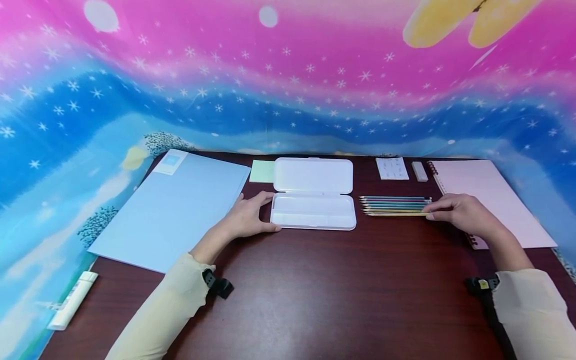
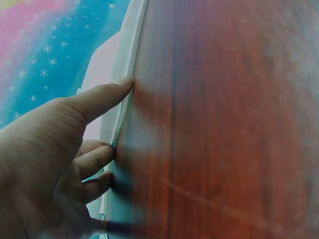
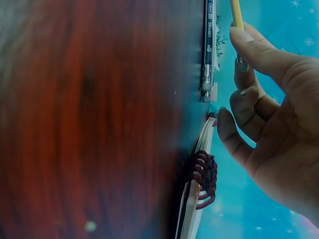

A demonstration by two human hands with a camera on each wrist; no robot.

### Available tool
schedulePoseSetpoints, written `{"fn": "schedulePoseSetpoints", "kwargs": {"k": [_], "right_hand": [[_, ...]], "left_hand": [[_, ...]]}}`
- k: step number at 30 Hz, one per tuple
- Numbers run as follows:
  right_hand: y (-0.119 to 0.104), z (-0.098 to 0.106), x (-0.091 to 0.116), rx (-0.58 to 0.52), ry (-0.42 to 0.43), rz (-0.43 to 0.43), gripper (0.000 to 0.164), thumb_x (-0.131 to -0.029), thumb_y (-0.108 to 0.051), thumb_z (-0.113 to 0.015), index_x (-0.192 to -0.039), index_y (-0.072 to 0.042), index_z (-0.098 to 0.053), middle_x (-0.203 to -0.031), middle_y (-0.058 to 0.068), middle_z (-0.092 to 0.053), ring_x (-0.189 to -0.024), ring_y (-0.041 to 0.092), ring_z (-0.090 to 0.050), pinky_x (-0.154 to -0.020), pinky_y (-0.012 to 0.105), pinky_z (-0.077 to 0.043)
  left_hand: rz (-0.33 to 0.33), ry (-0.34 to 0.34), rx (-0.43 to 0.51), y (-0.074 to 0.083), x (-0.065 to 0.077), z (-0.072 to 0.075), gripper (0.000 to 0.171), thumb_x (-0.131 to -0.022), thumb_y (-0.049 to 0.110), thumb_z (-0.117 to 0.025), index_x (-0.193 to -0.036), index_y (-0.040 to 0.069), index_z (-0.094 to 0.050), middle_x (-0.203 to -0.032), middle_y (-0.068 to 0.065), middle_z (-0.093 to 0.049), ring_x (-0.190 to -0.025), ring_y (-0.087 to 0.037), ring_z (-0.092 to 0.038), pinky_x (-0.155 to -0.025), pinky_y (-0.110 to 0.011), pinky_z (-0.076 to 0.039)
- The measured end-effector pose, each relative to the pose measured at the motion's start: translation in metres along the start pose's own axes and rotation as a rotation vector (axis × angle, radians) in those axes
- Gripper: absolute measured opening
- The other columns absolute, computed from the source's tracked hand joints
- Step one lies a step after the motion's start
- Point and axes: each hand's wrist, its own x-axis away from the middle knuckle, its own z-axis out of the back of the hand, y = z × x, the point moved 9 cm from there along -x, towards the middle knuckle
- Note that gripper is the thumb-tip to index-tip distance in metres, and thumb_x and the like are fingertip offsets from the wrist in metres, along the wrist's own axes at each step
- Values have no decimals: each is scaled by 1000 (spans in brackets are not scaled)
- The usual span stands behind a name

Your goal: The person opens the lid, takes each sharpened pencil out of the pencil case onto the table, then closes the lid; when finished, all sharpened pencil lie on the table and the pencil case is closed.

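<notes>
A white pencil case (image 1: 312, 220) lies open on the table, its lid (image 1: 312, 175) folded back behind it. My left hand (image 1: 245, 215) holds the case's left end, thumb at the front corner and fingers along the side. In the left wrist view the thumb touches the case's edge. To the right of the case lies a row of several pencils (image 1: 391, 203). My right hand (image 1: 468, 215) pinches a yellow pencil (image 3: 237, 14) between thumb and index finger near its eraser end. The right wrist view shows it raised off the table, beside a dark pencil (image 3: 208, 45).
A large light-blue folder (image 1: 175, 215) lies left, with a white tube (image 1: 73, 300) near the table's left edge. Green sticky notes (image 1: 262, 171) sit behind the case. At the back right are a small printed paper (image 1: 392, 168), an eraser (image 1: 419, 171) and a spiral notebook (image 1: 495, 200).
</notes>
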Motion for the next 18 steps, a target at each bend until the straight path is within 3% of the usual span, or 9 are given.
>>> {"fn": "schedulePoseSetpoints", "kwargs": {"k": [14,18], "right_hand": [[4,-3,-2,20,-10,-10,14,-92,-34,-75,-101,-25,-82,-103,3,-73,-85,-2,-58,-75,23,-48],[4,-6,-3,23,-10,-17,11,-92,-31,-76,-99,-25,-82,-106,4,-74,-89,2,-59,-76,23,-48]], "left_hand": [[5,-4,3,1,1,0,93,-82,52,-79,-155,13,-38,-154,-8,-52,-144,-37,-45,-125,-65,-9],[4,-1,4,0,0,-1,92,-82,52,-80,-155,14,-39,-154,-8,-52,-145,-36,-44,-125,-65,-8]]}}
